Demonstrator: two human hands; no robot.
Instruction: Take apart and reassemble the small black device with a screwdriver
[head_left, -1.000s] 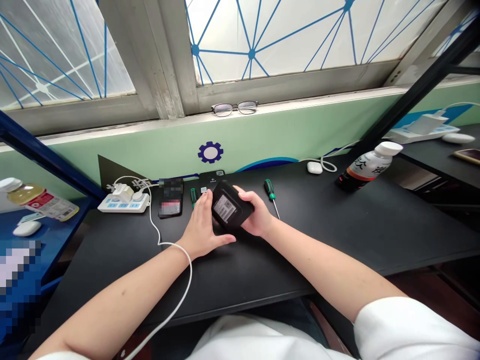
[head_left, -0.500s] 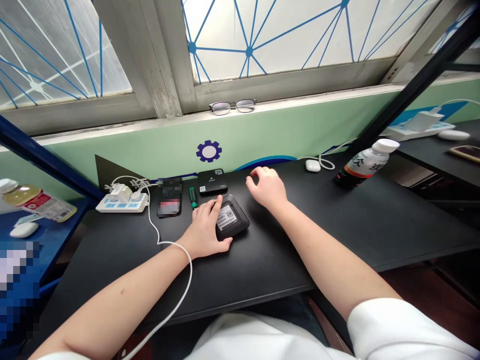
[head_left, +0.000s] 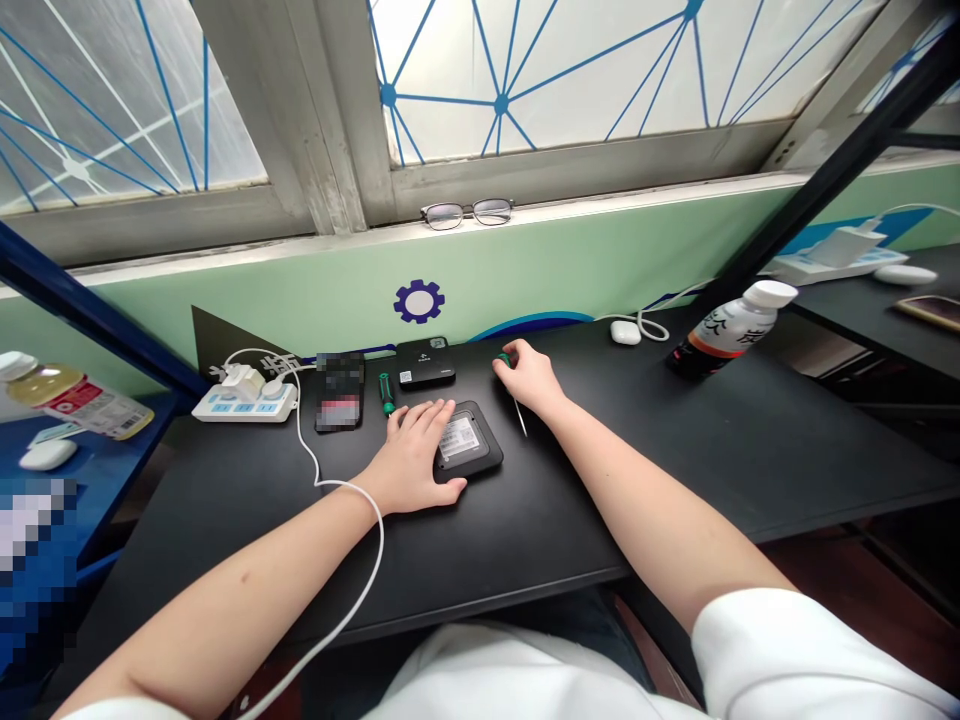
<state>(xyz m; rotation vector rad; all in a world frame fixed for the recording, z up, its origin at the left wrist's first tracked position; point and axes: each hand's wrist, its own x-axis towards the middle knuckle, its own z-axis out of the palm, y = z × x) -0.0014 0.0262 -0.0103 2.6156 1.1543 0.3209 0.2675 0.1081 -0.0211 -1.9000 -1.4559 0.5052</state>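
Note:
Under my left hand [head_left: 416, 455], at its left side, lies a flat black device [head_left: 478, 462] with rounded corners and a white barcode label. The fingers stretch across its left edge, partly hiding it, and the thumb lies by its near side. My right hand [head_left: 531, 377], to the right of the device, pinches a screwdriver [head_left: 520, 415]. Part of the green handle shows between the fingers, and the thin metal shaft points down toward the tabletop, apart from the device. A second green-and-black screwdriver [head_left: 385, 393] lies just beyond my left fingers.
Behind the device sits another black box [head_left: 425, 362]. A phone [head_left: 340, 393] and a white power strip [head_left: 247, 402] are to the left; a white cable [head_left: 373, 575] crosses my left forearm. A bottle [head_left: 731, 330] and a white earbud case [head_left: 625, 332] stand right. Glasses [head_left: 466, 213] rest on the sill.
The screwdriver's shaft and green handle now show in my right hand; before, neither was visible there. My left fingers have shifted slightly nearer on the device.

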